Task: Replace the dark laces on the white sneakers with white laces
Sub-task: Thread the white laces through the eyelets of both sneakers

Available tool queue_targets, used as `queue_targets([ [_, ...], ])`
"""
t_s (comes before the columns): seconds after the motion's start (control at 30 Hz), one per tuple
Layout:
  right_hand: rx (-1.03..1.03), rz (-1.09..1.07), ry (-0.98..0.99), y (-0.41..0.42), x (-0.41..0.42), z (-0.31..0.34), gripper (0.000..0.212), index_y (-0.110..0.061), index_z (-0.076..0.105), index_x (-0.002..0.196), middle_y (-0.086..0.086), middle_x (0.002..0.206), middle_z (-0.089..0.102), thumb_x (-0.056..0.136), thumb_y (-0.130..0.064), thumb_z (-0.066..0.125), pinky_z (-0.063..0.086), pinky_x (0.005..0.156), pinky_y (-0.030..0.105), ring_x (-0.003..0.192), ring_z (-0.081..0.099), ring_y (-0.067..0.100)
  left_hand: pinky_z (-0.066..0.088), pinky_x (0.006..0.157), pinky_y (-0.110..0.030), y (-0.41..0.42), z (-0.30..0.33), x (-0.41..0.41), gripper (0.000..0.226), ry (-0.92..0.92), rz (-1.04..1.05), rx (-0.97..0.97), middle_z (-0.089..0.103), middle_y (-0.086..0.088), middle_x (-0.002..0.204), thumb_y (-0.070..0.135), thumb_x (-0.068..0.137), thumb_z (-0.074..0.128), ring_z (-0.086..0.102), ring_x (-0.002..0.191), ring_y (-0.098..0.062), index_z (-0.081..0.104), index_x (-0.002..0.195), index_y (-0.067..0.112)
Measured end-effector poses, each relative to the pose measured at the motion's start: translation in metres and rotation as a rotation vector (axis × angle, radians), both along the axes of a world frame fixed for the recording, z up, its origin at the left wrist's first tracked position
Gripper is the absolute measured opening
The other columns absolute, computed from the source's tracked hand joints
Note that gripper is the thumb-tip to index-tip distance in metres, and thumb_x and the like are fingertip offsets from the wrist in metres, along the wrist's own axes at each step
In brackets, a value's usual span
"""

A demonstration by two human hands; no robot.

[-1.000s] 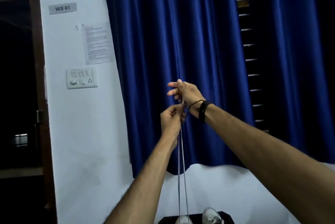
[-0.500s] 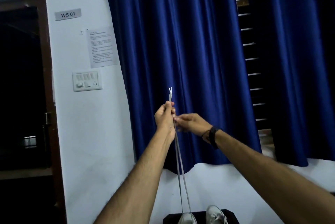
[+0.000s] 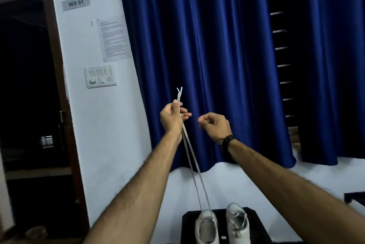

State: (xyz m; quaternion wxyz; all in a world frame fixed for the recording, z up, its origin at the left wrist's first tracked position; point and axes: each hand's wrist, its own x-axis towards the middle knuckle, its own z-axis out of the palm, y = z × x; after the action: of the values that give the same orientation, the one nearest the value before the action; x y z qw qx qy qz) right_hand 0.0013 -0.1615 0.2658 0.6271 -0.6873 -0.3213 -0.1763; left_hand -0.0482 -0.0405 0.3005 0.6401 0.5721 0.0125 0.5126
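White lace (image 3: 194,161): 2 strands, taut, rising from left sneaker (image 3: 206,228) to left hand (image 3: 172,117), pinching both ends. Right hand (image 3: 215,125) just beside, curled, empty.

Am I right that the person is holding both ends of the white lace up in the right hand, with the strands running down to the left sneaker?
Not quite: the head view shows the left hand gripping both ends of the white lace. The right hand is apart from it, curled on nothing. The strands do run down to the left sneaker.
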Motion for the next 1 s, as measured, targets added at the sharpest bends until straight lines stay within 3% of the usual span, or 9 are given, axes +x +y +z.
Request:
queue_targets([
  [0.03, -0.033, 0.030, 0.018, -0.001, 0.001, -0.001, 0.001, -0.018, 0.071, 0.086, -0.002, 0.076, 0.071, 0.086, -0.018, 0.070, 0.050, 0.073, 0.018, 0.069, 0.064, 0.003, 0.051, 0.048, -0.023, 0.001, 0.000, -0.002, 0.031, -0.002, -0.016, 0.000, 0.063, -0.009, 0.068, 0.027, 0.103, 0.045, 0.065, 0.050, -0.015, 0.062, 0.095, 0.002],
  [0.13, -0.230, 0.113, 0.027, -0.004, -0.001, -0.024, 0.033, -0.018, 0.067, 0.102, -0.002, 0.088, 0.071, 0.075, -0.026, 0.083, 0.052, 0.077, 0.017, 0.080, 0.065, 0.006, 0.051, 0.048, -0.022, -0.001, -0.003, -0.007, 0.031, -0.003, -0.057, -0.003, 0.061, -0.009, 0.067, 0.026, 0.104, 0.043, 0.064, 0.048, -0.014, 0.060, 0.097, 0.001],
  [0.2, -0.346, 0.092, -0.037, 0.002, -0.002, -0.044, 0.038, -0.018, 0.069, 0.105, -0.004, 0.090, 0.071, 0.072, -0.028, 0.085, 0.055, 0.080, 0.018, 0.083, 0.067, 0.006, 0.052, 0.049, -0.022, -0.003, -0.004, -0.011, 0.030, -0.007, -0.075, -0.004, 0.061, -0.009, 0.067, 0.026, 0.104, 0.043, 0.064, 0.049, -0.014, 0.059, 0.097, 0.001],
  [0.37, -0.260, 0.053, -0.014, 0.020, 0.004, -0.083, 0.007, -0.021, 0.076, 0.084, -0.004, 0.075, 0.074, 0.081, -0.026, 0.077, 0.054, 0.073, 0.020, 0.073, 0.068, 0.005, 0.048, 0.046, -0.022, 0.001, -0.007, -0.017, 0.029, 0.019, -0.091, 0.028, 0.060, -0.007, 0.065, 0.028, 0.104, 0.044, 0.060, 0.046, -0.013, 0.060, 0.094, 0.005],
  [0.47, -0.324, 0.191, 0.096, 0.020, 0.006, -0.099, 0.009, -0.021, 0.070, 0.082, -0.004, 0.077, 0.074, 0.090, -0.021, 0.066, 0.047, 0.072, 0.016, 0.072, 0.066, -0.001, 0.035, 0.038, -0.020, 0.016, -0.018, -0.020, 0.029, 0.127, -0.011, 0.036, 0.054, -0.003, 0.058, 0.028, 0.103, 0.046, 0.047, 0.038, -0.009, 0.061, 0.088, 0.009],
  [0.57, -0.400, 0.262, 0.175, 0.019, 0.012, -0.121, 0.012, -0.025, 0.063, 0.081, 0.000, 0.091, 0.074, 0.089, -0.018, 0.065, 0.050, 0.087, 0.027, 0.090, 0.068, 0.010, 0.024, 0.036, -0.018, 0.034, -0.040, -0.024, 0.027, 0.265, -0.021, -0.018, 0.049, -0.001, 0.057, 0.025, 0.102, 0.048, 0.036, 0.034, -0.006, 0.061, 0.083, 0.011],
  [0.77, -0.686, 0.294, 0.158, 0.028, 0.004, -0.188, 0.054, -0.019, 0.054, 0.122, 0.002, 0.108, 0.065, 0.076, -0.028, 0.081, 0.048, 0.088, 0.025, 0.094, 0.058, 0.016, 0.020, 0.035, -0.017, 0.053, -0.082, -0.026, 0.024, 0.199, -0.316, -0.313, 0.049, 0.001, 0.050, 0.019, 0.103, 0.043, 0.031, 0.033, -0.005, 0.054, 0.084, 0.009],
  [0.87, -0.808, 0.315, 0.133, 0.041, -0.002, -0.218, 0.033, -0.019, 0.068, 0.111, 0.001, 0.101, 0.072, 0.081, -0.031, 0.076, 0.048, 0.091, 0.027, 0.097, 0.064, 0.017, 0.023, 0.035, -0.018, 0.062, -0.098, -0.025, 0.025, 0.232, -0.318, -0.337, 0.050, 0.000, 0.051, 0.021, 0.103, 0.045, 0.033, 0.034, -0.006, 0.055, 0.083, 0.010],
  [1.0, -1.031, 0.312, 0.187, 0.047, -0.001, -0.242, 0.018, -0.017, 0.076, 0.099, 0.001, 0.100, 0.074, 0.083, -0.025, 0.071, 0.048, 0.082, 0.024, 0.093, 0.064, 0.014, 0.038, 0.042, -0.020, 0.071, -0.129, -0.021, 0.029, 0.639, -0.024, -0.057, 0.058, -0.004, 0.060, 0.027, 0.097, 0.055, 0.049, 0.046, -0.013, 0.065, 0.078, 0.007],
])
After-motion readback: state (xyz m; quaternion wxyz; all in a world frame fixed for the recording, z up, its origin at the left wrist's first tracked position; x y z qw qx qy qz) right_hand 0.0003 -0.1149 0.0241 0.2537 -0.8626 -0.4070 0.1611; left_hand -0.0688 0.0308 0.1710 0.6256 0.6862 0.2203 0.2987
